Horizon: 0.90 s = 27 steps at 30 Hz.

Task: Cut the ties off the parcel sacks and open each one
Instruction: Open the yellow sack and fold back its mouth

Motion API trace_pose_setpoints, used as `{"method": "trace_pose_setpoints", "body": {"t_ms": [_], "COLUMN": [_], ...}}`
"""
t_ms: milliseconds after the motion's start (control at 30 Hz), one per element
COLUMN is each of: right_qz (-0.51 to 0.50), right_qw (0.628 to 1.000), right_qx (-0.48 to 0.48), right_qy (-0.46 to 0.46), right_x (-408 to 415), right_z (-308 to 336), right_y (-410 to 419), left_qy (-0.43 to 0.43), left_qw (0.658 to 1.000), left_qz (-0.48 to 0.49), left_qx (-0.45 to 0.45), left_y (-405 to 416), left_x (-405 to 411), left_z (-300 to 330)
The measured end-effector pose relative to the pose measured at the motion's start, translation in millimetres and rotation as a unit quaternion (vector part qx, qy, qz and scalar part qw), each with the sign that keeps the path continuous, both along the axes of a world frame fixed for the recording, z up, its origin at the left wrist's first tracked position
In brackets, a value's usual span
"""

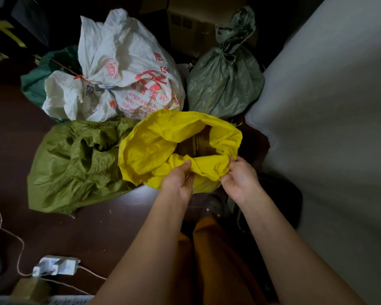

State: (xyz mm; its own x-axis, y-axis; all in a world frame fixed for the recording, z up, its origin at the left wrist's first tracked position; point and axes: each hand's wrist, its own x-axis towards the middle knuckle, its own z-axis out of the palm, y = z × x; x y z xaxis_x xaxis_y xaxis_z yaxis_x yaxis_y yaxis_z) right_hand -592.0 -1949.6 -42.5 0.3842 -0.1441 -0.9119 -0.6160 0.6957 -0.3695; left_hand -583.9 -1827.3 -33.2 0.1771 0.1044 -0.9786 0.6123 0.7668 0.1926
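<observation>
On the dark floor (13,150) among tied sacks, both hands, left (178,181) and right (240,179), pinch the near rim of the open yellow sack (154,146); tugging unevenly could tip it and spill the boxes (198,142) inside.

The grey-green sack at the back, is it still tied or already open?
Tied. The grey-green sack has its neck gathered tightly, with the loose top bunched above it. The tie itself is too dark to make out.

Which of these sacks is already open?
The yellow sack: its mouth gapes, showing cardboard inside, while both hands grip its near rim. The grey-green sack and the white printed sack are tied at the neck.
</observation>
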Motion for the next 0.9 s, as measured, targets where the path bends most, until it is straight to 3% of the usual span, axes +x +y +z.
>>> {"method": "trace_pose_setpoints", "body": {"t_ms": [200, 300, 400, 467, 533, 567, 633, 667, 733, 800, 900], "right_qz": [-0.025, 0.083, 0.181, 0.2, 0.188, 0.175, 0.152, 0.144, 0.138, 0.138, 0.157], "right_qw": [0.998, 0.99, 0.948, 0.928, 0.928, 0.931, 0.934, 0.935, 0.935, 0.934, 0.936], "right_qx": [0.044, -0.104, -0.26, -0.313, -0.321, -0.318, -0.319, -0.32, -0.319, -0.316, -0.295], "right_qy": [-0.049, -0.049, -0.009, -0.003, -0.019, -0.029, -0.044, -0.051, -0.072, -0.091, -0.113], "right_x": [10, 5, -6, -12, -17, -19, -22, -22, -21, -20, -20], "right_z": [3, -4, -13, -18, -20, -20, -17, -15, -10, -9, -12], "right_y": [-5, -7, -6, -6, -6, -6, -5, -5, -6, -9, -18], "left_qy": [0.026, 0.02, 0.026, 0.036, 0.07, 0.098, 0.104, 0.039, -0.166, -0.315, -0.351], "left_qw": [0.998, 0.997, 0.998, 0.999, 0.986, 0.964, 0.881, 0.826, 0.672, 0.541, 0.406], "left_qz": [0.042, 0.072, 0.056, 0.003, -0.113, -0.189, -0.301, -0.329, -0.401, -0.503, -0.668], "left_qx": [0.029, 0.026, 0.02, 0.033, 0.096, 0.159, 0.349, 0.457, 0.6, 0.596, 0.516], "left_y": [-1, -1, -2, 2, 3, 2, 3, 4, 4, 4, -1], "left_x": [-7, -11, -19, -20, -16, -14, -7, -5, 3, 13, 31], "left_z": [-20, -16, -15, -16, -10, -5, 7, 14, 27, 26, 14]}}
